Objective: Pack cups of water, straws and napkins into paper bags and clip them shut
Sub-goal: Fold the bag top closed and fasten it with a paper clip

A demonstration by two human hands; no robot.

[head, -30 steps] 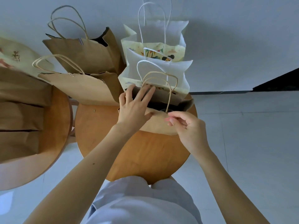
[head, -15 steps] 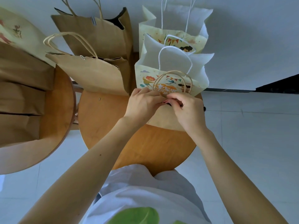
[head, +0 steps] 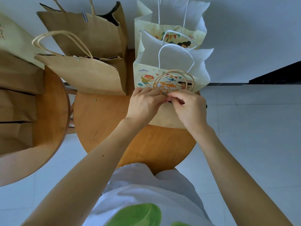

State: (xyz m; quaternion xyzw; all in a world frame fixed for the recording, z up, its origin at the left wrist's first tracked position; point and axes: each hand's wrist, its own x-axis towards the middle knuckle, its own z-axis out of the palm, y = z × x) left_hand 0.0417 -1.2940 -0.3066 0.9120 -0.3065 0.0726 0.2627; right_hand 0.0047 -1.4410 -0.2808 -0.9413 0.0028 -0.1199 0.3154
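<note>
— How are the fingers held?
— The fingers of the left hand (head: pixel 143 104) and the right hand (head: pixel 191 110) are curled close. The top edge of the brown paper bag (head: pixel 166 119) is pinched together between them. Something small and dark is glimpsed between the fingertips, too small to be named.
— Where is the bag placed?
— It is stood on the round wooden table (head: pixel 104 128), towards the far right side, with its twine handles (head: pixel 173 72) raised against a printed white bag (head: pixel 172 62) just behind.
— And further out?
— A second printed bag (head: pixel 172 18) is set behind that. Two brown bags (head: pixel 84 75) are stood to the left, each bearing a paper clip (head: pixel 75 57) at its top edge.
</note>
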